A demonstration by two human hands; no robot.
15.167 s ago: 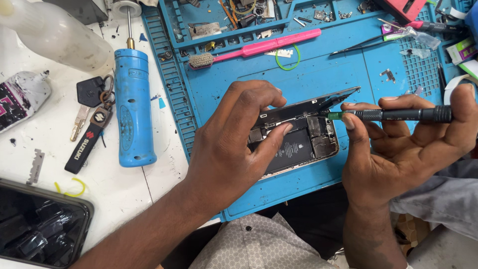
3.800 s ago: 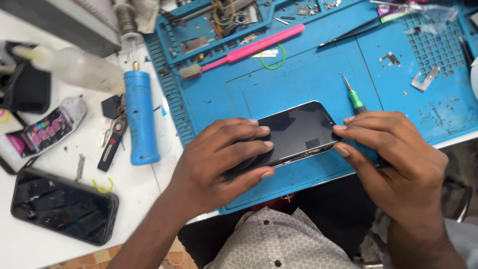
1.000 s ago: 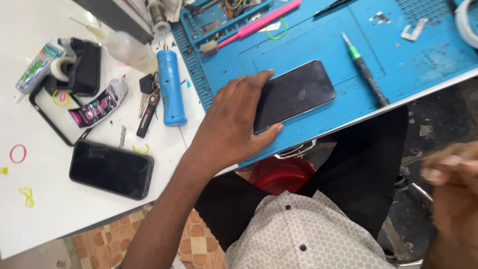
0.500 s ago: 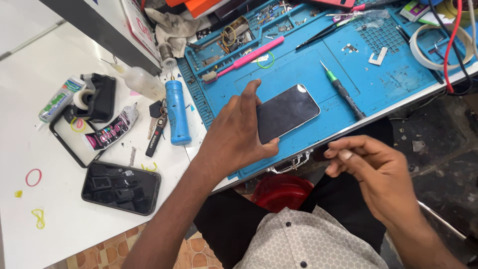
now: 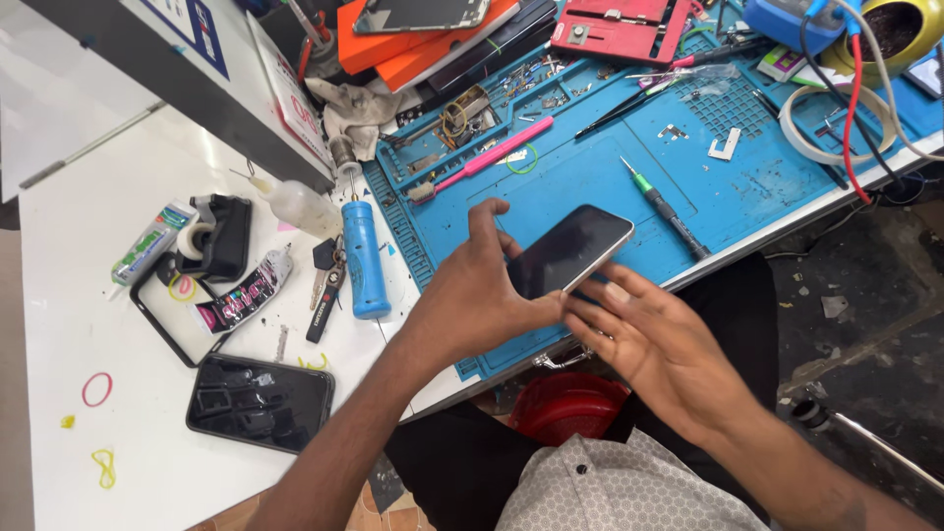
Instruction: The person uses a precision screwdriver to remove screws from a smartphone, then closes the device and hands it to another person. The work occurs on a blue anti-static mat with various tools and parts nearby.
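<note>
Between the two hands, a phone [image 5: 570,251] with a dark screen is lifted just off the blue mat [image 5: 590,177], tilted with its far end up. Left hand [image 5: 482,295] grips its near end, thumb under the edge and fingers [image 5: 484,218] spread up along the left side of the screen. Right hand [image 5: 654,344] lies open and flat, fingers [image 5: 600,300] stretched out with their tips under the phone's near right corner, closed on nothing. Just beyond the right fingertips a green-tipped screwdriver [image 5: 664,208] lies on the mat, apart from the phone. Beyond the left fingers a pink brush [image 5: 492,157] lies on the mat. Left of the left hand, on the white table [image 5: 59,295], stands a blue cylindrical tool [image 5: 364,261], with keys [image 5: 324,280] beside it, and a second dark phone [image 5: 261,403] lies nearer the wrist.
</note>
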